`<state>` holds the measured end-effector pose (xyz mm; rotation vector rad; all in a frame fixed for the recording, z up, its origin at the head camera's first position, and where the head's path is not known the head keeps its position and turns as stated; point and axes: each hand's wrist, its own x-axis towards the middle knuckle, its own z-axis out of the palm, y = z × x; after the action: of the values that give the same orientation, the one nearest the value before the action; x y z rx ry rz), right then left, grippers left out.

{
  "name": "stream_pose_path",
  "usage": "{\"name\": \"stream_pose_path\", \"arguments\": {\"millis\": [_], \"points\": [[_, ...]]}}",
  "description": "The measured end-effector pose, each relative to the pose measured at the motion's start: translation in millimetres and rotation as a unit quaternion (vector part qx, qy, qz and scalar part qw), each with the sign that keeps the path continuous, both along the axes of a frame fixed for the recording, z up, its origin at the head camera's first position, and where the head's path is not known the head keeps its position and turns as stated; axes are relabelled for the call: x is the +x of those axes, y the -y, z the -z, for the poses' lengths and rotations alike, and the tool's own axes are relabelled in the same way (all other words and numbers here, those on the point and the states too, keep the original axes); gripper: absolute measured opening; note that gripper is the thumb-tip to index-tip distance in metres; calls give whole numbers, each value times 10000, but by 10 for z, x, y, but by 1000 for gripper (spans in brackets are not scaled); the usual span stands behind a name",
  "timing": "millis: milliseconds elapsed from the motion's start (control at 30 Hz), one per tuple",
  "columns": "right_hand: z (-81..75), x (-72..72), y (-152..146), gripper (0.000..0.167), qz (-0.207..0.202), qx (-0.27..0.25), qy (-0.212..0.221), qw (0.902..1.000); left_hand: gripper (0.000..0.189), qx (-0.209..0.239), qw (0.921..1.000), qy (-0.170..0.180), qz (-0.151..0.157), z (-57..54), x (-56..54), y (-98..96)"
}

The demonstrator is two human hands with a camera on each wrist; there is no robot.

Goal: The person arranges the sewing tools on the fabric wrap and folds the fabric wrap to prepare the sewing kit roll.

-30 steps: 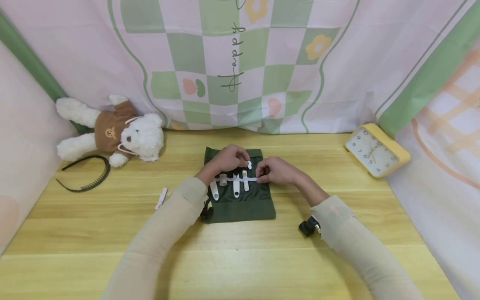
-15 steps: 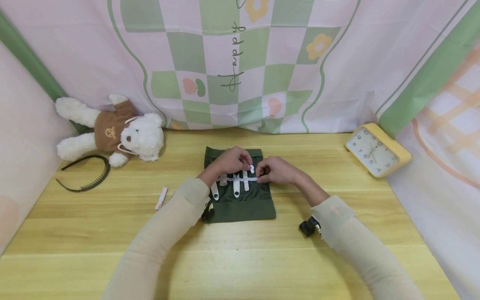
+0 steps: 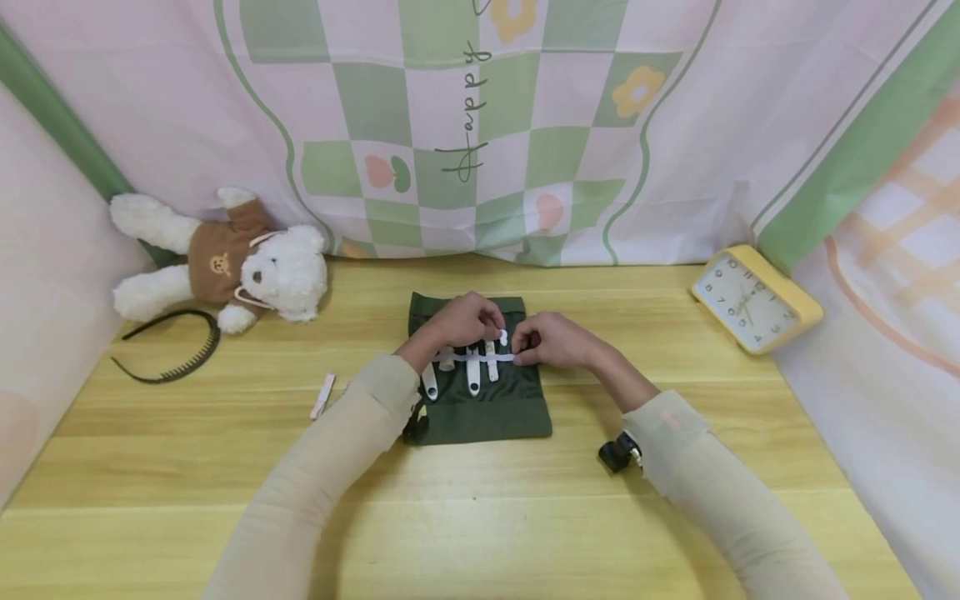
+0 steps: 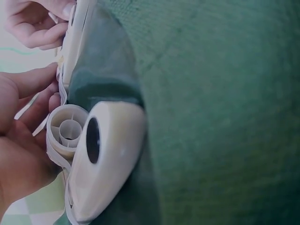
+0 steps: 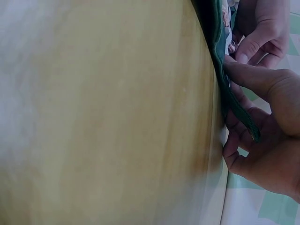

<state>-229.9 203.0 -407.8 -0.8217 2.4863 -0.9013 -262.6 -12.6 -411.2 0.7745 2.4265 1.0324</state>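
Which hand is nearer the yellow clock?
Right: the right hand is at the right edge of the green organizer, left of the yellow clock; the left hand is farther left, over the organizer.

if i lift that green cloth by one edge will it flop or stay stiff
The cloth probably flops: its edge curves at the right hand in the right wrist view. The tools lying on it may make it sag unevenly. They'd likely stay put, since a white band crosses them.
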Motion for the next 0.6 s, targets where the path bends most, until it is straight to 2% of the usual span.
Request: {"name": "stream_pose_path", "arguments": {"millis": [200, 600], "points": [[1, -5, -2, 5, -9, 9, -8, 10000, 9, 19, 10000, -2, -4, 10, 7, -14], [19, -10, 1, 4, 30, 30, -44, 10000, 10, 5, 9996, 206, 205, -3, 26, 7]]}}
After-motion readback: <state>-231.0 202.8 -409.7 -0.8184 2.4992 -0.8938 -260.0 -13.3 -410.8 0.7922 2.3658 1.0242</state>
